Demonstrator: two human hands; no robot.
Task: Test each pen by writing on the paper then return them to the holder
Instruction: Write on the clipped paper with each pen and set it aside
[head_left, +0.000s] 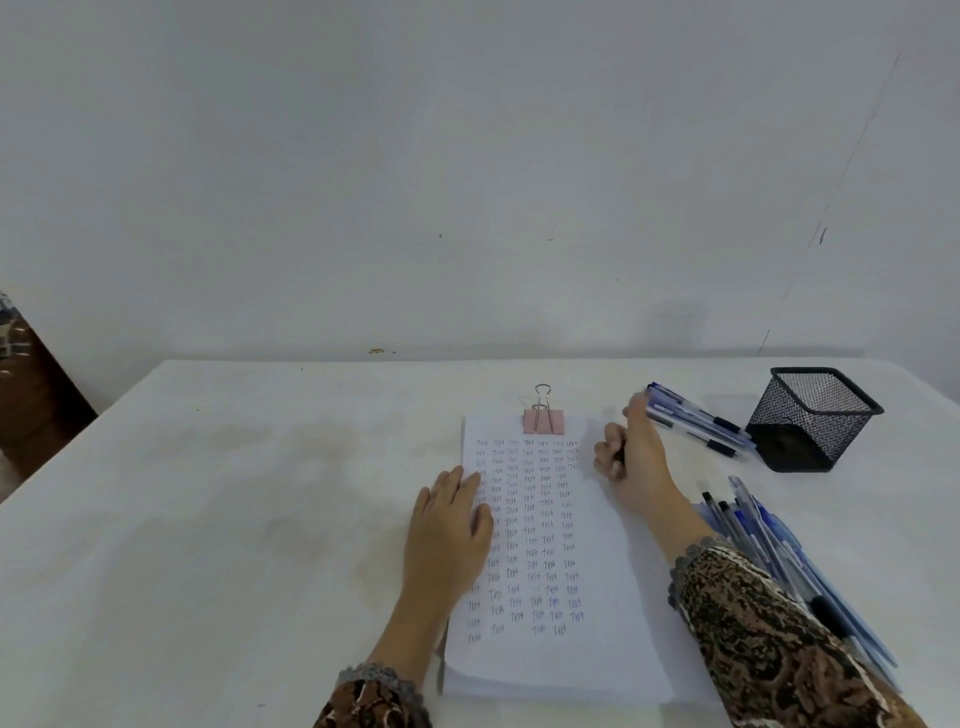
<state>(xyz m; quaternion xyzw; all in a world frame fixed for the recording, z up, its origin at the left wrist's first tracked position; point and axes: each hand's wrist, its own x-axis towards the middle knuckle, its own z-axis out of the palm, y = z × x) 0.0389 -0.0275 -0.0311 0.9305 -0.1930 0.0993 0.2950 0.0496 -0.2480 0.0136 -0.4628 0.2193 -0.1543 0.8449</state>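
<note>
Head: paper (597, 545) reads "Test"; left hand (449, 525) flat on it; right hand (631, 460) grips pen (618, 455).

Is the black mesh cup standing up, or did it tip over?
Standing up. The mesh holder sits on its base on the table with its open rim facing up, and nothing sticks out of the top.

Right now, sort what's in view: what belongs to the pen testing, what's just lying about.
Job: paper, holder, pens beside the holder, pens near the right sleeve, left hand, right hand.
Lying about: clip, brown object at left edge.
</note>
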